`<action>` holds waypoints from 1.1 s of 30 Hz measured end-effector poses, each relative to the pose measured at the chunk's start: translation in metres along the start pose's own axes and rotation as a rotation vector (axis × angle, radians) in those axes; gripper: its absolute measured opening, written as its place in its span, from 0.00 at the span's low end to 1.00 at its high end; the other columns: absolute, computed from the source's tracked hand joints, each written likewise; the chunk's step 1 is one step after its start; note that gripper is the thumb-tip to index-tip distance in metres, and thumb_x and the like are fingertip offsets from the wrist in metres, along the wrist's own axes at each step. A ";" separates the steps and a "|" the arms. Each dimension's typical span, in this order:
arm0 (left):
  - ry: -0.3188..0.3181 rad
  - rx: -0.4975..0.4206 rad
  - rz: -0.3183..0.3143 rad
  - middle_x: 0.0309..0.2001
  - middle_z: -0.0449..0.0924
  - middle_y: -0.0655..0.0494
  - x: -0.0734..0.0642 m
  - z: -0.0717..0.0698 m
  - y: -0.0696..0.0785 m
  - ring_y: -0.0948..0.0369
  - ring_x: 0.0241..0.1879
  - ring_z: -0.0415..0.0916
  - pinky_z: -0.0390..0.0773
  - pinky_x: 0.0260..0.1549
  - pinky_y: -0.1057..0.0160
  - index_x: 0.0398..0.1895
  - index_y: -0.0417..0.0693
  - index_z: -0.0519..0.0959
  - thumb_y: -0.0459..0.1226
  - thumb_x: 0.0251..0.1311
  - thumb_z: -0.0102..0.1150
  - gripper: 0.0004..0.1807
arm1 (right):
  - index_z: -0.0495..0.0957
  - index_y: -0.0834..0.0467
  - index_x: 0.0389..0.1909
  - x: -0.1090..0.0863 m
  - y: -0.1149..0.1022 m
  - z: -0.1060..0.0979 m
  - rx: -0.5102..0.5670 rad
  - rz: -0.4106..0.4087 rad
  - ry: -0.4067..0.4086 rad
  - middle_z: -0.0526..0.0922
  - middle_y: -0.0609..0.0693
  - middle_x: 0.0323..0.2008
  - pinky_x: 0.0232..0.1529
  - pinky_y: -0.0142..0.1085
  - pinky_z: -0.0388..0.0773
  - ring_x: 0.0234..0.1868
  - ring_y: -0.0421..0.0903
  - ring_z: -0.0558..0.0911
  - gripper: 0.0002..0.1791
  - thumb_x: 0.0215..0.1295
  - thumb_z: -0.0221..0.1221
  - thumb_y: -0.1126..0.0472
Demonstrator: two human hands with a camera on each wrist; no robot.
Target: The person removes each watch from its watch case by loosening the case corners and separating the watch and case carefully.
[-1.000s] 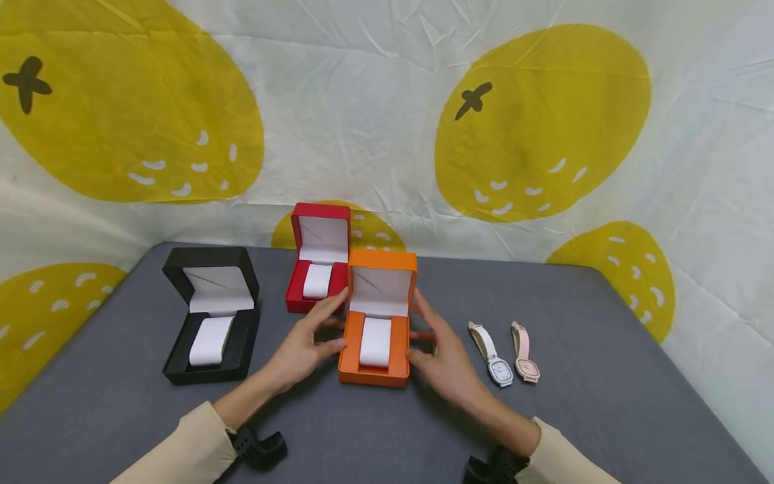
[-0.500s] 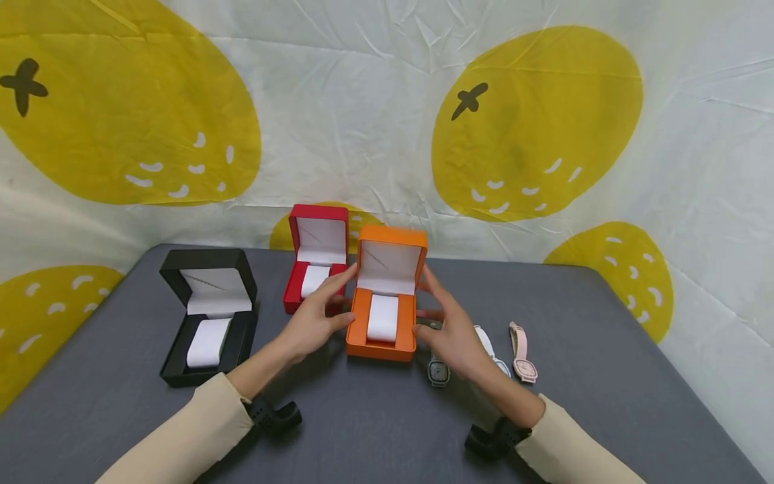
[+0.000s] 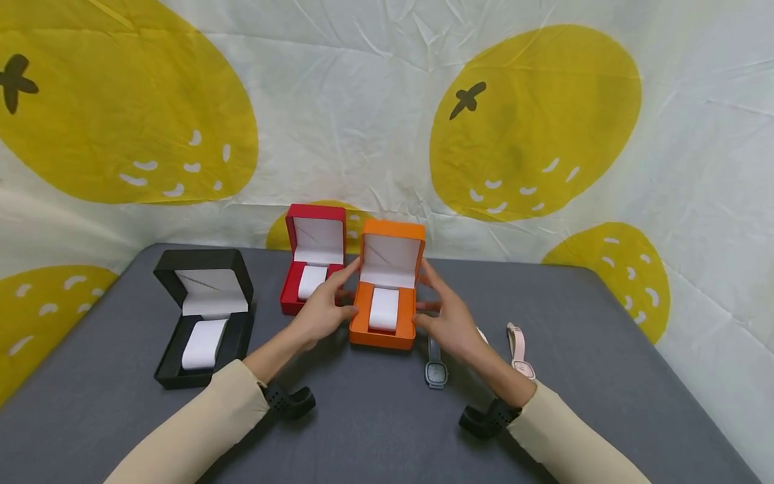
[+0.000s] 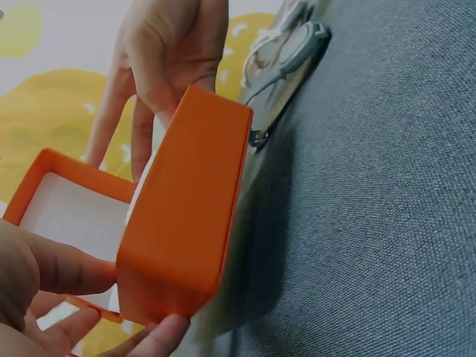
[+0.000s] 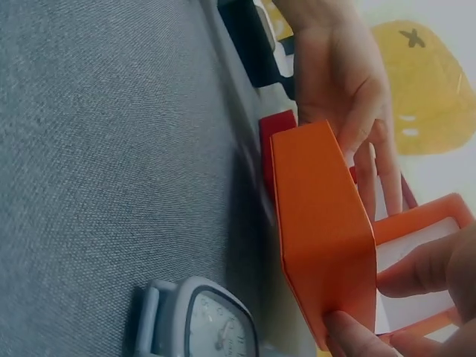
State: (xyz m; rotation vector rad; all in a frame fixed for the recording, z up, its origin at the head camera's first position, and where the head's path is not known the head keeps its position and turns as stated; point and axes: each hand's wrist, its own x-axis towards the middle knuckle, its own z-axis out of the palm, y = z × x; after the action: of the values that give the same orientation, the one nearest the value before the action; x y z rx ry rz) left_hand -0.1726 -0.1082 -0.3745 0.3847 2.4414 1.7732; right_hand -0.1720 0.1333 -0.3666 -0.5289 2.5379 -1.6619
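An orange watch box (image 3: 382,341) with its lid up is held between both hands, and a white cushion (image 3: 383,309) sits inside it. My left hand (image 3: 320,316) grips its left side with thumb and fingers, while my right hand (image 3: 453,326) grips the right side. In the wrist views the box seems raised a little off the cloth, with shadow below. A grey watch (image 3: 436,374) lies near the right hand. Farther right is a pink watch (image 3: 517,344). The right hand and forearm hide most of a white watch (image 3: 482,334).
Just behind the left hand stands a red watch box (image 3: 291,289), lid up, with a white cushion. A black watch box (image 3: 240,339) stands open at left. Grey cloth (image 3: 375,423) covers the table, and a patterned curtain (image 3: 363,121) hangs behind it.
Both hands have carried the orange box away from me and slightly right. The grey watch, hidden earlier, has come into view. The red and black boxes stay put.
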 end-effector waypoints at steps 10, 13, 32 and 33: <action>0.027 -0.012 -0.157 0.74 0.48 0.53 0.011 0.011 0.010 0.47 0.63 0.63 0.75 0.51 0.52 0.76 0.59 0.47 0.25 0.56 0.56 0.47 | 0.45 0.47 0.76 0.012 0.003 -0.001 0.026 0.061 -0.039 0.59 0.63 0.69 0.37 0.41 0.79 0.50 0.62 0.77 0.52 0.56 0.58 0.79; 0.047 0.008 -0.201 0.74 0.48 0.55 0.015 0.014 0.012 0.49 0.65 0.58 0.73 0.53 0.50 0.76 0.58 0.47 0.26 0.55 0.56 0.47 | 0.45 0.45 0.76 0.016 0.010 0.000 0.024 0.084 -0.034 0.59 0.62 0.69 0.37 0.42 0.79 0.50 0.61 0.77 0.53 0.56 0.59 0.79; 0.102 0.043 -0.097 0.72 0.54 0.48 -0.005 0.024 0.013 0.43 0.63 0.63 0.73 0.51 0.48 0.75 0.47 0.52 0.30 0.61 0.58 0.41 | 0.45 0.41 0.76 0.007 0.013 -0.004 -0.063 0.052 -0.030 0.58 0.59 0.70 0.42 0.44 0.78 0.54 0.56 0.77 0.43 0.67 0.54 0.66; 0.109 0.075 -0.078 0.71 0.55 0.47 -0.010 0.024 0.014 0.43 0.63 0.64 0.74 0.51 0.48 0.75 0.47 0.53 0.31 0.61 0.59 0.40 | 0.46 0.42 0.76 0.004 0.011 -0.006 -0.104 0.035 -0.032 0.58 0.58 0.70 0.43 0.45 0.78 0.55 0.56 0.76 0.42 0.67 0.55 0.65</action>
State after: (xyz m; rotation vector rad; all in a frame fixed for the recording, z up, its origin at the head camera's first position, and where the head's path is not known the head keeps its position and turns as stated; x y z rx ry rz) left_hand -0.1554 -0.0851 -0.3692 0.1999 2.5642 1.7190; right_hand -0.1803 0.1414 -0.3738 -0.5106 2.6055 -1.5042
